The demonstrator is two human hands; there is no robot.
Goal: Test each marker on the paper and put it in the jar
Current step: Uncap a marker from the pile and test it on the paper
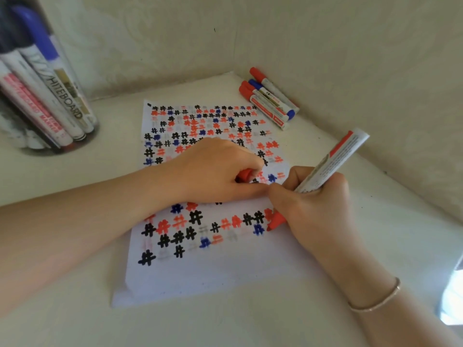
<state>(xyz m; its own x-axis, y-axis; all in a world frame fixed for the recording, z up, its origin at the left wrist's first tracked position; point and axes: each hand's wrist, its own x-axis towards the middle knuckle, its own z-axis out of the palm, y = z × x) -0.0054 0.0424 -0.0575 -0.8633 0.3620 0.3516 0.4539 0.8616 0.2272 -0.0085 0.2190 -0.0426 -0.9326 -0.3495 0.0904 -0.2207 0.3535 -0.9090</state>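
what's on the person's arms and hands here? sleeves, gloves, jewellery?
Both forearms are bare: no sleeves or gloves in view. The right wrist wears a thin metallic bangle. The left hand and right hand show no rings or markings that I can make out.

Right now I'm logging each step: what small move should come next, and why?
Probably finish the red hash mark: the right hand grips the uncapped red marker with its tip on the paper, while the left hand holds the red cap, ready for recapping.
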